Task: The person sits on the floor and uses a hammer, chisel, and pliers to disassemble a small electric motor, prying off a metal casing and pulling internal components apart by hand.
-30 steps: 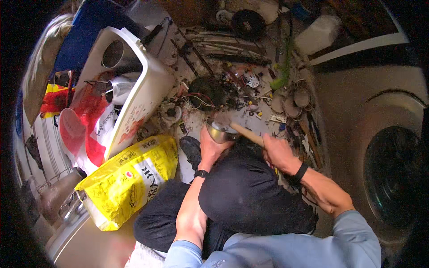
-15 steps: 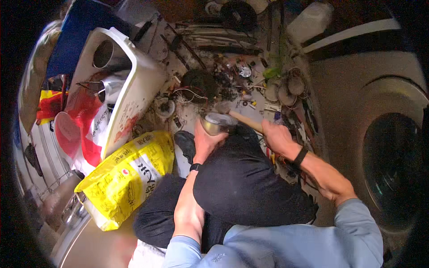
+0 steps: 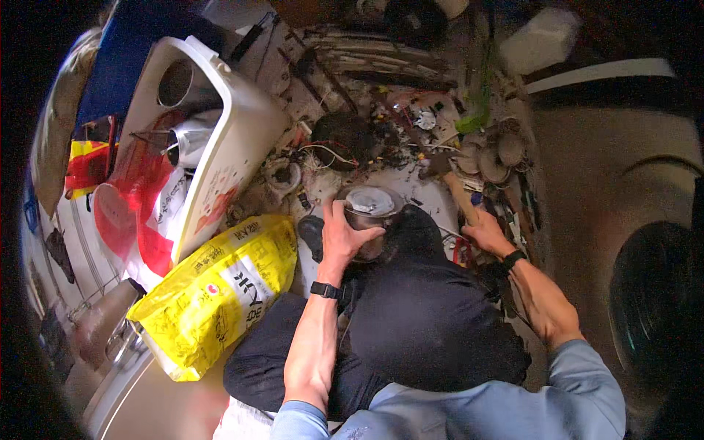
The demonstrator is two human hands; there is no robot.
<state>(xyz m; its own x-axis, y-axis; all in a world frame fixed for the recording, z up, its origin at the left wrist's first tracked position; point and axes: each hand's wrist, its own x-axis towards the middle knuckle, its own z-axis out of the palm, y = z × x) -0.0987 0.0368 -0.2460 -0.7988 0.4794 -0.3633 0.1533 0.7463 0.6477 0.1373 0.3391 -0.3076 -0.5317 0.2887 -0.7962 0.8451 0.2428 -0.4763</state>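
My left hand (image 3: 342, 238) grips a round metal vessel (image 3: 375, 200) by its near-left side, the thumb across the wall. The vessel's pale, shiny round face points up, with a rim about it; whether that is a lid or a base I cannot tell. It sits just beyond my dark-trousered knee. My right hand (image 3: 487, 233) is closed around the wooden handle of a hammer (image 3: 460, 198), held to the right of the vessel and apart from it. The hammer's dark head points away from me, partly lost among the clutter behind.
A yellow printed bag (image 3: 213, 293) lies at my left, beside a tilted white plastic bin (image 3: 242, 139) with red and white bags. Small parts and wires cover the floor ahead, near a pile of sticks (image 3: 381, 59). A front-loading machine's round door (image 3: 649, 293) stands at right.
The hammer has swung right, away from the vessel's edge. The vessel has turned so its round face shows more. My head view has shifted slightly.
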